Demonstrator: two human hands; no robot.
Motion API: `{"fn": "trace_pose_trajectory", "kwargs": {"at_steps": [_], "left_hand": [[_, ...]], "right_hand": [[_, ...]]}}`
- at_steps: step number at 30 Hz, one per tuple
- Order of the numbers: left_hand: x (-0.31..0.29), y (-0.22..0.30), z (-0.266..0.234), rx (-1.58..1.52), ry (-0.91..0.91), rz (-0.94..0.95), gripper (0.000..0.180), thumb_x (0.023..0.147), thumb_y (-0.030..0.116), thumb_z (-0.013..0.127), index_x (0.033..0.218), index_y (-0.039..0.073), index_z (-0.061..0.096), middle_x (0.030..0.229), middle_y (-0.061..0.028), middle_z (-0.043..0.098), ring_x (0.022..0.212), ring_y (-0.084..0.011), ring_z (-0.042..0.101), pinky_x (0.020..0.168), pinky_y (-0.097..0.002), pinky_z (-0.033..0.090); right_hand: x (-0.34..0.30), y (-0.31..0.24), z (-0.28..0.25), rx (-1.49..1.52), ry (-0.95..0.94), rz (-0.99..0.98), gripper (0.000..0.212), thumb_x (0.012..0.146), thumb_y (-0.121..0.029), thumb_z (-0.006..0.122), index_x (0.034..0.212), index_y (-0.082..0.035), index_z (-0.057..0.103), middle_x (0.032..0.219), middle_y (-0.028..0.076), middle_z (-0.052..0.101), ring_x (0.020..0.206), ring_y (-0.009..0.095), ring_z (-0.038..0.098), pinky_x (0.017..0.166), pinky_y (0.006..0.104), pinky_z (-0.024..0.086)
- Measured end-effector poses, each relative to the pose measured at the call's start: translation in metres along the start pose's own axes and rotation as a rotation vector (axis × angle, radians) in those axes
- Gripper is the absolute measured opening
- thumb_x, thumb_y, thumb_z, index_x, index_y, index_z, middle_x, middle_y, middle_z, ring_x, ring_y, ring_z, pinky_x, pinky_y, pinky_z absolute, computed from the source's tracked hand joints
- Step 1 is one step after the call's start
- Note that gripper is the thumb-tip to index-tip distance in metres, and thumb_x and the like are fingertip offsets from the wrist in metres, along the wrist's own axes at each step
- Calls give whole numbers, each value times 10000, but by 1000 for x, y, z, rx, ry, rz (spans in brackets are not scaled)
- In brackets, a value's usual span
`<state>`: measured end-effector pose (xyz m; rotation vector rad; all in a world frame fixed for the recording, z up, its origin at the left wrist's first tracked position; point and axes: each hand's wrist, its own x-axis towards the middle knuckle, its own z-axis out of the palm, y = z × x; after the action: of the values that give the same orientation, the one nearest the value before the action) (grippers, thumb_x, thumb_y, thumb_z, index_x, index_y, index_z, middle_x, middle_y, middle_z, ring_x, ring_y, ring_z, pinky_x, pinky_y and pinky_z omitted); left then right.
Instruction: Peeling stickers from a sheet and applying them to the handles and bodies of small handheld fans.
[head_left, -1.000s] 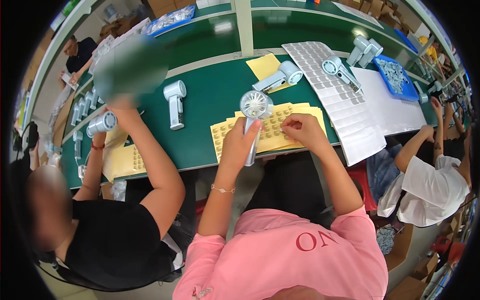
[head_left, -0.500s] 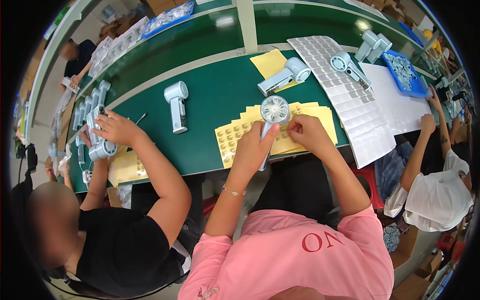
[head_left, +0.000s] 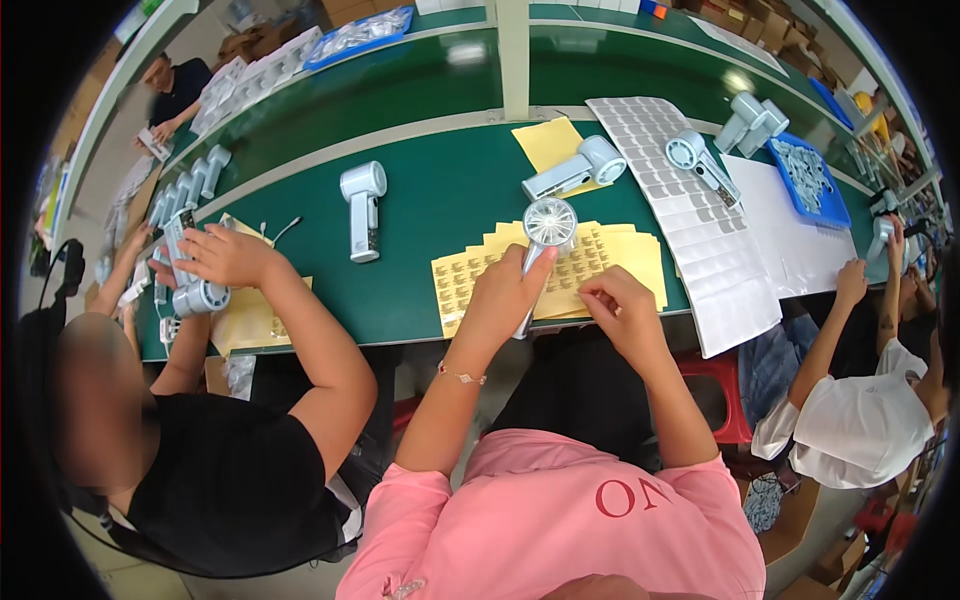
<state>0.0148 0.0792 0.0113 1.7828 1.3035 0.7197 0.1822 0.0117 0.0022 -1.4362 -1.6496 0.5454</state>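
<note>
- Left hand (head_left: pixel 503 295): wrapped around the handle of a pale blue handheld fan (head_left: pixel 550 222), thumb along the front; fan head points up, held over the worktop's (head_left: pixel 420 185) front edge.
- Right hand (head_left: pixel 622 312): beside the fan, not on it; fingers curled in, tips bunched near the thumb. Cannot tell if anything is pinched.
- Progress, judged: this fan looks unfinished, being in hand and not set down. Cannot tell whether a sticker is on it.
- Yellow sticker sheets (head_left: pixel 458 292): overlapping stack along the front edge, under both hands. Rows of small printed stickers at left and middle; right part looks bare, so some may be used. Plenty left.
- Fan at left (head_left: pixel 363 215): rests mid-worktop, apart from the stack.
- Fan behind the stack (head_left: pixel 575 170): lies partly on a loose yellow sheet (head_left: pixel 540 140). Done or waiting, cannot tell.
- Grey label sheet (head_left: pixel 735 310): runs from the front edge toward the rear edge, right of the stack; another fan (head_left: pixel 703 170) lies across its right side.
- Two more fans (head_left: pixel 750 125) near the rear edge, side by side; blue tray (head_left: pixel 842 214) of small grey parts just beyond, toward the right end. Their status unclear too.
</note>
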Motion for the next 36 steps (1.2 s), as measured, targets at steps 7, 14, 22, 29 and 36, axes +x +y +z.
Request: {"fn": "trace_pose_trajectory", "kwargs": {"at_steps": [7, 14, 22, 29, 36], "left_hand": [[-4, 5, -1, 23, 4, 4, 568, 879, 503, 432, 868, -56, 533, 736, -279, 585, 744, -427, 575, 676, -463, 441], [-1, 7, -1, 8, -14, -31, 580, 879, 508, 423, 864, -60, 545, 755, -277, 589, 753, -424, 573, 683, -455, 438], [1, 5, -5, -44, -34, -64, 581, 879, 514, 414, 883, -50, 550, 782, -274, 599, 781, -422, 580, 710, -450, 441], [1, 6, -5, -21, -67, -49, 599, 873, 540, 413, 835, -47, 523, 722, -267, 587, 733, -412, 587, 670, -441, 450], [-1, 0, -5, 4, -63, -52, 603, 874, 548, 408, 850, -41, 533, 734, -237, 605, 718, -349, 609, 658, -416, 458]], "right_hand": [[25, 19, -1, 202, -52, 282, 71, 780, -39, 643, 801, 26, 622, 640, 22, 570, 507, 62, 499, 460, 192, 392], [39, 22, 6, 9, -135, 213, 59, 727, -24, 625, 746, 23, 595, 597, 62, 575, 489, 121, 534, 475, 245, 427], [41, 18, 23, -418, -121, 1, 44, 711, -23, 580, 740, -7, 551, 756, 170, 570, 736, 341, 575, 661, 424, 455], [13, 7, 14, -54, 49, -1, 79, 730, 39, 619, 791, 4, 583, 710, 98, 526, 559, 180, 541, 530, 270, 431], [-15, -12, -11, 626, -182, 423, 39, 796, 19, 611, 831, 17, 596, 833, 28, 563, 605, 76, 521, 528, 199, 443]]}}
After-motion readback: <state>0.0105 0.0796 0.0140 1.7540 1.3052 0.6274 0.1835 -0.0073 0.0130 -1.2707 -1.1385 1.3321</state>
